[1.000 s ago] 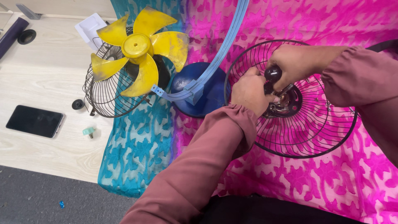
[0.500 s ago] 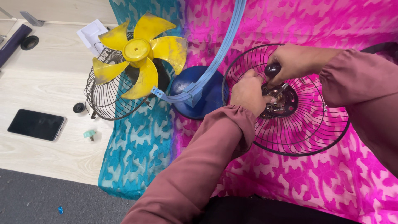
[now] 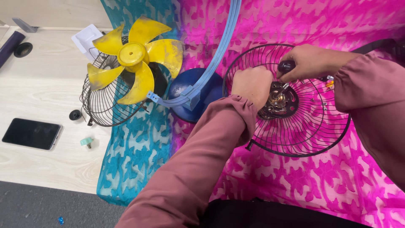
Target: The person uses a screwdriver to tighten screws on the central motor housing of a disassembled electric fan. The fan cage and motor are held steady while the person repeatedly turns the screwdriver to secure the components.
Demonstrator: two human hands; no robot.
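Screwdriver gripped by right hand fingers; left hand clasps wire guard hub; rim clear.

Yellow fan blade, black wire guard, pink-patterned, perhaps floral, cloth.

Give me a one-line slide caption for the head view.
Left hand steadies a black wire fan guard on pink cloth while right hand drives a screwdriver into its hub.

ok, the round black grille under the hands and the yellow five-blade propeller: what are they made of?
Round black wire grille: looks like thin metal wire, dark coated, judging by fine bent spokes and rings. Yellow five-blade propeller: probably moulded plastic, glossy with dirty smudges, one-piece blades and hub.
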